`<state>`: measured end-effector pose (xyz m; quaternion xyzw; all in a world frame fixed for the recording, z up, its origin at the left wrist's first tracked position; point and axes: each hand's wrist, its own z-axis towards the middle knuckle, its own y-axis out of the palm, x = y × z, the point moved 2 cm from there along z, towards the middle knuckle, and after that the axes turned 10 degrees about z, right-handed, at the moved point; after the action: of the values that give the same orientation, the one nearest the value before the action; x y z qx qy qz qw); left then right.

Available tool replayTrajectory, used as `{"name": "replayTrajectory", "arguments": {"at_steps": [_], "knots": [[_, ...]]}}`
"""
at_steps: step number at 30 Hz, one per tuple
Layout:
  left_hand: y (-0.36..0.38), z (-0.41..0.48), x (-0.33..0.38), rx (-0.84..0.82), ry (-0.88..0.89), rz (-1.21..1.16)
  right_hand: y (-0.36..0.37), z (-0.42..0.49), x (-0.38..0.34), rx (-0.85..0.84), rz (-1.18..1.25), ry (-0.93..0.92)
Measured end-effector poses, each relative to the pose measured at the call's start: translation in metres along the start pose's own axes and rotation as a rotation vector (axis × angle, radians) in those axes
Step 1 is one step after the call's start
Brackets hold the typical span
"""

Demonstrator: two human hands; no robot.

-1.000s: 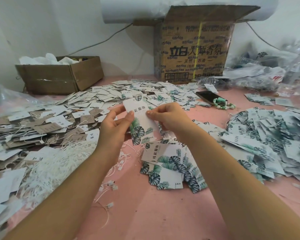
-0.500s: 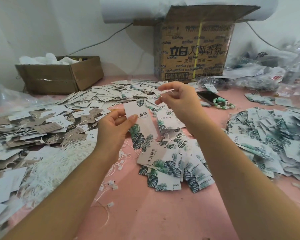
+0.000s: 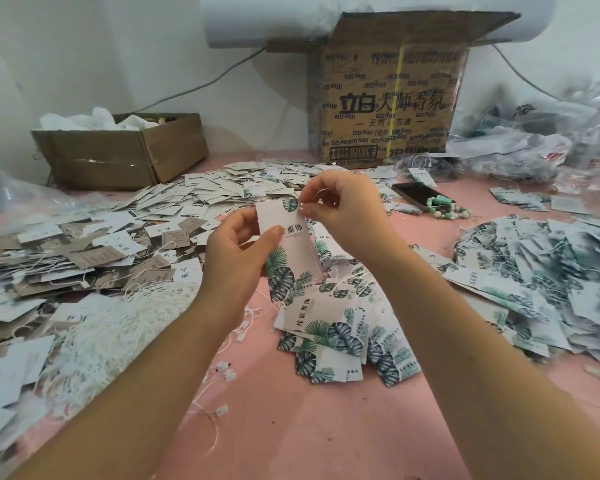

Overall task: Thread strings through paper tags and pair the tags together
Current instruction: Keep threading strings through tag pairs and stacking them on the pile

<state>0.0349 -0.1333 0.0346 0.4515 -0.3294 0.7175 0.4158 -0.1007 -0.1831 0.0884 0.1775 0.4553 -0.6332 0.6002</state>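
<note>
Well in front of the large printed carton (image 3: 388, 98), above the pink table (image 3: 309, 427), the left hand (image 3: 236, 258) grips a leaf-print tag (image 3: 291, 244) upright, with the thumb across its face. The right hand (image 3: 340, 209) pinches thumb and forefinger at the tag's top corner; whether a string lies between them cannot be told. A heap of matching tags (image 3: 340, 334) lies nearer the person than the carton, and a bundle of white strings (image 3: 111, 327) lies off to the carton's left.

Far behind the right grip (image 3: 340, 209) stands a big brown box (image 3: 388, 109) with black writing, its top flap open. Behind and left of the left grip (image 3: 236, 258) sits a low brown box (image 3: 125, 157) with white stuff inside. Right of the right grip a dark phone (image 3: 413, 194) lies on the pink bench (image 3: 326, 427), green beads (image 3: 451, 213) by it. Further right are crumpled see-through bags (image 3: 534, 150).
</note>
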Motion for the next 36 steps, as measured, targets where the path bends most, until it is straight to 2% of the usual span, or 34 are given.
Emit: {"name": "replayTrajectory", "arguments": {"at_steps": [6,9,11,17,21,28,36], "knots": [[0.000,0.000,0.000,-0.002,0.002,0.026,0.001,0.000,0.000,-0.027,-0.185,-0.059],[0.000,0.000,0.000,0.001,0.000,0.021,0.000,-0.001,-0.003,-0.010,-0.200,-0.071],[-0.001,0.000,0.000,0.008,0.000,0.025,-0.002,-0.002,-0.005,0.022,-0.093,-0.046],[-0.002,0.001,0.000,0.018,-0.001,0.015,-0.002,-0.002,-0.004,0.033,0.480,0.134],[-0.001,0.002,0.002,0.015,-0.008,-0.024,-0.003,-0.001,-0.003,0.016,0.562,0.167],[0.001,0.001,0.006,-0.003,0.019,-0.048,-0.004,-0.003,-0.004,-0.015,0.518,0.130],[-0.001,0.001,0.007,0.013,0.055,-0.051,0.000,-0.001,-0.013,0.003,0.059,-0.004]]}}
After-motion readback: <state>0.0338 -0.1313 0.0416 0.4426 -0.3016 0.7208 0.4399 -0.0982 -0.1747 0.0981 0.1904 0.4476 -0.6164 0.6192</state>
